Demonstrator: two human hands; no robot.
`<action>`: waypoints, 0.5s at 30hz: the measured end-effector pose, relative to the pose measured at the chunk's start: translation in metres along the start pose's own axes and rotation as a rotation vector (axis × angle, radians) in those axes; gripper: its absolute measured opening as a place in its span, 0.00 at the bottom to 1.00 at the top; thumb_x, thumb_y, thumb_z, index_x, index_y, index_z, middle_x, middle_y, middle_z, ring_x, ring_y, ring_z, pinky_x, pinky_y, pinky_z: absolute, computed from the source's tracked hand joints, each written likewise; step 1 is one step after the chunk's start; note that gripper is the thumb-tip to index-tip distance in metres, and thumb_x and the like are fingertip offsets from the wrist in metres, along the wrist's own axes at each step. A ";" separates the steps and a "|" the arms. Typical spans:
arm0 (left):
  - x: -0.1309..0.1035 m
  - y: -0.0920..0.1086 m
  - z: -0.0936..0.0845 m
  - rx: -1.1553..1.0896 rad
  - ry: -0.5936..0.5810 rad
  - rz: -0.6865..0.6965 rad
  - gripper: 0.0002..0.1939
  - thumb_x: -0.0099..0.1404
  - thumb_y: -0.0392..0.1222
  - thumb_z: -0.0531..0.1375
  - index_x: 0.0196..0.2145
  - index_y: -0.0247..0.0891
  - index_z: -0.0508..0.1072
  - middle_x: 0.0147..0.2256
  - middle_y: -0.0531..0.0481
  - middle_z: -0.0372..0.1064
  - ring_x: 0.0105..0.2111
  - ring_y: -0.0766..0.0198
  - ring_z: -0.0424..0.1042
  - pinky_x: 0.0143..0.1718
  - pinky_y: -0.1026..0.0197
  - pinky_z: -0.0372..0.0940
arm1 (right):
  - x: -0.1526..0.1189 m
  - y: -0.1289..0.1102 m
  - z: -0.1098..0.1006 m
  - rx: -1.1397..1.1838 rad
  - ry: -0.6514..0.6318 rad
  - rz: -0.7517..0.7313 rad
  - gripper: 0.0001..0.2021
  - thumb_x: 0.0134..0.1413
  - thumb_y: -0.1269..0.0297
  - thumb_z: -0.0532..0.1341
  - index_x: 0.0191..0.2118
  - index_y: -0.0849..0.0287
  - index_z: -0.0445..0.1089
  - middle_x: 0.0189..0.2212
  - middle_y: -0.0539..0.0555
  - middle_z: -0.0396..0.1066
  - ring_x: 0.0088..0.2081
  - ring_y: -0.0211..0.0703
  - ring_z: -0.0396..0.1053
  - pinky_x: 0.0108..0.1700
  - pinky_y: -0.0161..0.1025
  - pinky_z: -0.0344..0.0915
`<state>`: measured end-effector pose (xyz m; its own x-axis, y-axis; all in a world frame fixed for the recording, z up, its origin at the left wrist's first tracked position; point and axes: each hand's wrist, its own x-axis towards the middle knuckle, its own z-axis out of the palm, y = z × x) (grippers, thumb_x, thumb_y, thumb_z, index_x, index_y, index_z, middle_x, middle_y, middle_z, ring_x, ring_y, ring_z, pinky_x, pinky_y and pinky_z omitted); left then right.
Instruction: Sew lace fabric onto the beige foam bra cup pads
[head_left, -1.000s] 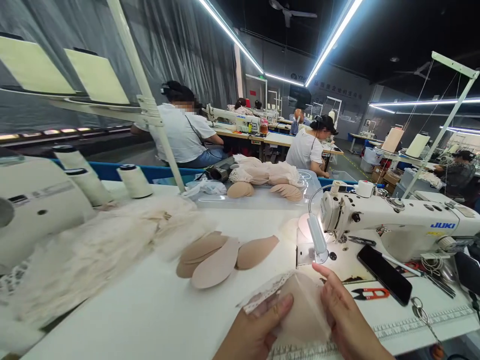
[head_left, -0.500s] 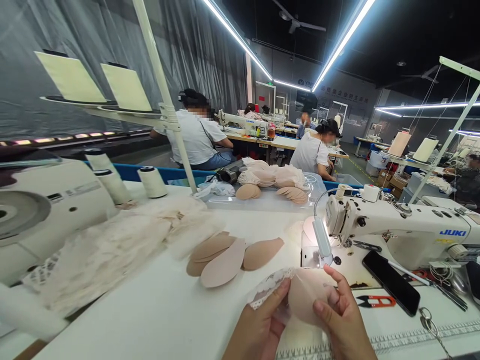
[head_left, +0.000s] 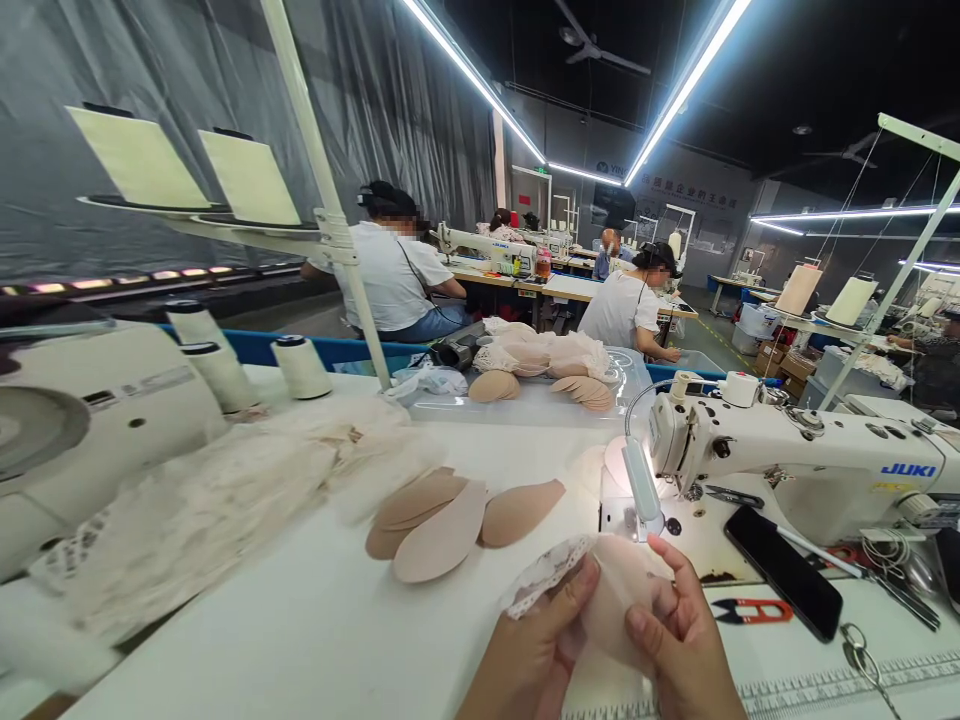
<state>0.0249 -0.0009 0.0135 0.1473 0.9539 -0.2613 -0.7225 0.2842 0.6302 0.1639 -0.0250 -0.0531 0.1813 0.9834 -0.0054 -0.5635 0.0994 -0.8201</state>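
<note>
Between my hands, above the front of the table, is a beige bra cup [head_left: 611, 600] with a white lace edge [head_left: 551, 572] on its left side. My left hand [head_left: 544, 635] grips the lace side, thumb on top and fingers underneath. On the right side my right hand [head_left: 679, 625] pinches the cup, its thumb pressed on the front and the index finger raised along the upper edge. Part of the cup is hidden behind the fingers. Several teardrop-shaped beige pads [head_left: 442, 535] lie left of my hands, and the sewing machine [head_left: 780, 445] stands just beyond them.
White lace fabric [head_left: 225, 490] is heaped at the left. A clear plastic lid [head_left: 525, 405] at the back carries cups and pads. Right of my hands lie orange thread snips [head_left: 754, 610], a black phone [head_left: 784, 570] and a ruler [head_left: 840, 675]. Two co-workers sit beyond.
My left hand has shifted slightly right, and its thumb lies further over the cup. The lace edge has folded in a little. Both hands keep hold of the bra cup.
</note>
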 end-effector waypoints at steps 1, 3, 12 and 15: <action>0.000 0.000 -0.001 0.005 -0.008 0.005 0.29 0.52 0.40 0.82 0.51 0.39 0.84 0.50 0.41 0.83 0.51 0.45 0.82 0.44 0.58 0.81 | 0.000 0.000 0.000 0.003 0.001 0.000 0.44 0.44 0.54 0.83 0.65 0.50 0.65 0.39 0.52 0.82 0.43 0.52 0.81 0.49 0.47 0.75; 0.000 0.000 -0.002 0.006 -0.042 -0.027 0.26 0.55 0.41 0.81 0.51 0.38 0.84 0.51 0.41 0.83 0.51 0.45 0.82 0.46 0.56 0.81 | 0.000 0.000 0.000 0.007 0.005 0.001 0.44 0.44 0.53 0.83 0.65 0.50 0.65 0.39 0.52 0.82 0.43 0.52 0.81 0.50 0.48 0.76; 0.007 0.009 0.008 0.004 -0.081 -0.257 0.14 0.58 0.42 0.78 0.39 0.32 0.86 0.42 0.39 0.84 0.45 0.46 0.83 0.44 0.56 0.79 | -0.002 -0.005 -0.009 -0.159 -0.025 -0.014 0.44 0.44 0.51 0.82 0.65 0.51 0.67 0.32 0.49 0.77 0.36 0.50 0.77 0.43 0.46 0.73; 0.012 0.021 0.005 0.122 -0.139 -0.192 0.17 0.57 0.47 0.78 0.41 0.35 0.86 0.45 0.39 0.83 0.49 0.45 0.80 0.47 0.55 0.77 | -0.002 -0.019 -0.020 -0.271 -0.082 -0.025 0.41 0.49 0.54 0.81 0.66 0.51 0.67 0.30 0.47 0.75 0.33 0.46 0.75 0.41 0.43 0.71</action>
<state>0.0151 0.0166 0.0274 0.3712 0.8830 -0.2872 -0.5865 0.4628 0.6647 0.1908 -0.0316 -0.0488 0.1208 0.9912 0.0539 -0.3217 0.0905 -0.9425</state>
